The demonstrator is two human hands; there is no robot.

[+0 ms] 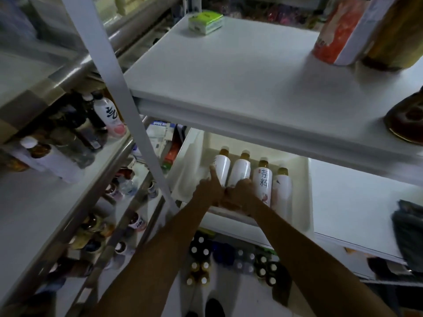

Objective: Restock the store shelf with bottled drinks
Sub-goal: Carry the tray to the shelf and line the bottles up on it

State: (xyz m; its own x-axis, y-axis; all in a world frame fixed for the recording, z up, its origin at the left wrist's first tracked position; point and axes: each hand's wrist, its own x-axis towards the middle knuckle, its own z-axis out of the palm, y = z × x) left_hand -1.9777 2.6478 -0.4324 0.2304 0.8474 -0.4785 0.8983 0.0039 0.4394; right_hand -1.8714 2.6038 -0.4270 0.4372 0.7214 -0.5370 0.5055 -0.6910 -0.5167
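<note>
Several white-labelled drink bottles with amber caps lie side by side in a white tray (306, 193) on the middle shelf. My left hand (209, 187) touches the leftmost bottle (221, 167), one finger stretched along its side. My right hand (240, 191) curls round the base of the second bottle (240, 171). A bottle with black characters (263, 179) and a fourth bottle (282, 191) lie to the right, untouched.
The white upper shelf (229, 76) overhangs the tray, with a green box (205, 21) and an orange-labelled bottle (336, 35) on it. A grey upright post (128, 106) stands left. More bottles fill the left rack (68, 138) and the floor (201, 259).
</note>
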